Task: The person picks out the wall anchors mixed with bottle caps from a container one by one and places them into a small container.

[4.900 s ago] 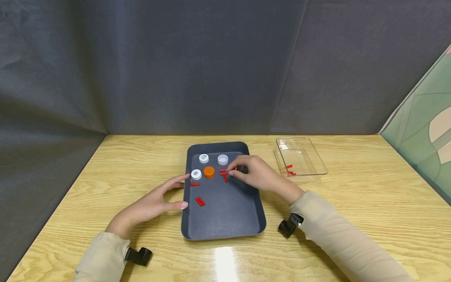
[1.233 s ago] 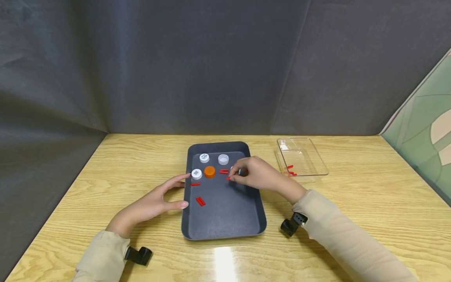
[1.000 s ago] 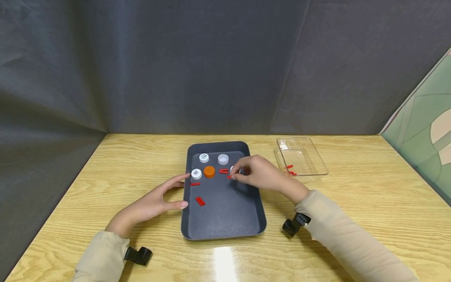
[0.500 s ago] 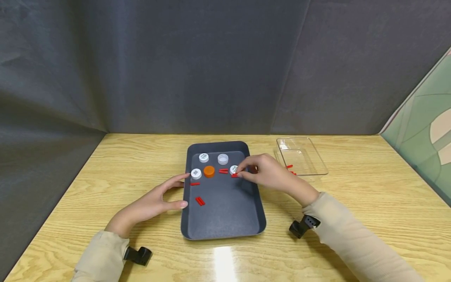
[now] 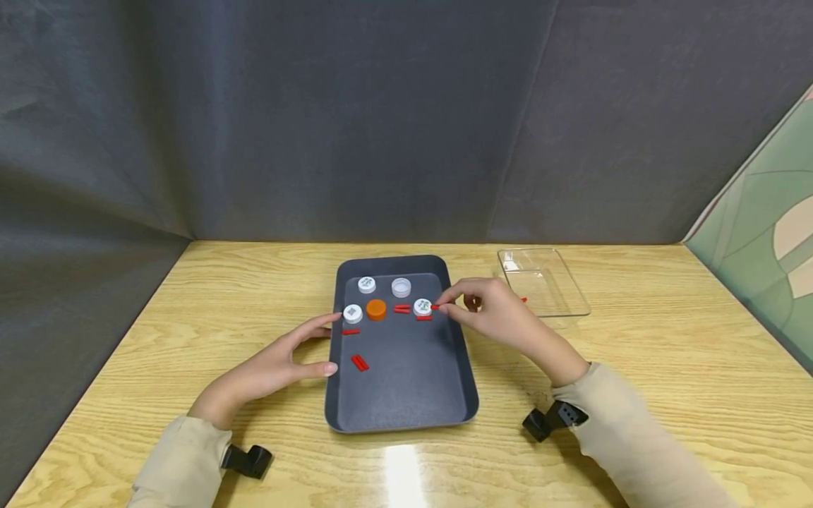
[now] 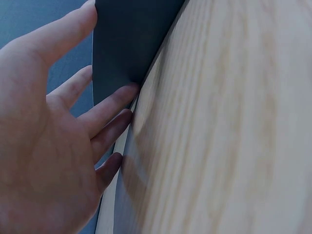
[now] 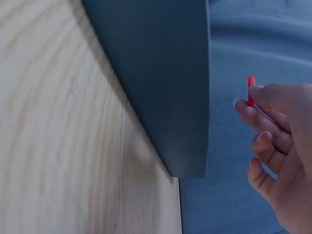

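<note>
My right hand hovers over the right rim of a dark grey tray. Its thumb and forefinger pinch a small red stick, seen upright in the right wrist view. Just left of that stick is a white printed cap, with another red stick lying in front of it. An orange cap and two more white printed caps, a left one and a back one, lie in the tray. My left hand, fingers extended, touches the tray's left side.
A whitish translucent cap lies hollow side up at the tray's back. More red sticks lie in the tray. To the right, a clear plastic box holds red sticks, partly hidden by my right hand. A dark curtain stands behind the table.
My right hand has shifted right, carrying a red stick past the right-hand white cap, which now shows fully. One red stick now lies in front of that cap. My left hand stays put.
</note>
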Tool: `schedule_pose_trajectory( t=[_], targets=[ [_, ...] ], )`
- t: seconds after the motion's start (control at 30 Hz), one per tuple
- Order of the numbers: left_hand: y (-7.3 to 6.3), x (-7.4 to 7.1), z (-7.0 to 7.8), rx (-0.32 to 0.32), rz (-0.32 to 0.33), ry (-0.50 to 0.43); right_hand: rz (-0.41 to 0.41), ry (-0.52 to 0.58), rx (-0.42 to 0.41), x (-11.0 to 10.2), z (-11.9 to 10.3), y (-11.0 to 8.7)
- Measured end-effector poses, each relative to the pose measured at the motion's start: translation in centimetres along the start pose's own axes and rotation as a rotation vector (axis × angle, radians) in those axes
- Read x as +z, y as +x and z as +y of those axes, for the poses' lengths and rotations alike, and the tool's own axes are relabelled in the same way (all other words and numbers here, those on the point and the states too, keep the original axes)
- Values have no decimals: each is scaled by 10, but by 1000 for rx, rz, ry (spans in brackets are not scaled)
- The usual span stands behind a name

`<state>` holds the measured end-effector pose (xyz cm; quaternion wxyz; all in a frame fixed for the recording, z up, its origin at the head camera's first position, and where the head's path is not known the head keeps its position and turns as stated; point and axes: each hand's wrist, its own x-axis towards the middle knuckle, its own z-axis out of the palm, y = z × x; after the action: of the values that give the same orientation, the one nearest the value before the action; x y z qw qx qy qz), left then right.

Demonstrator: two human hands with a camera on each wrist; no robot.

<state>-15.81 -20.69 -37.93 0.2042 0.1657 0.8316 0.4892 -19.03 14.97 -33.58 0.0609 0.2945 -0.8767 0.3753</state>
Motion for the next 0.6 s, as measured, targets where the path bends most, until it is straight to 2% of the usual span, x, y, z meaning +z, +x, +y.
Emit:
schedule_pose_trajectory(
  t=[0.6],
  targets=[
    [0, 0, 0, 13, -9, -20, 94, -36, 10, -14, -5, -7]
  ],
)
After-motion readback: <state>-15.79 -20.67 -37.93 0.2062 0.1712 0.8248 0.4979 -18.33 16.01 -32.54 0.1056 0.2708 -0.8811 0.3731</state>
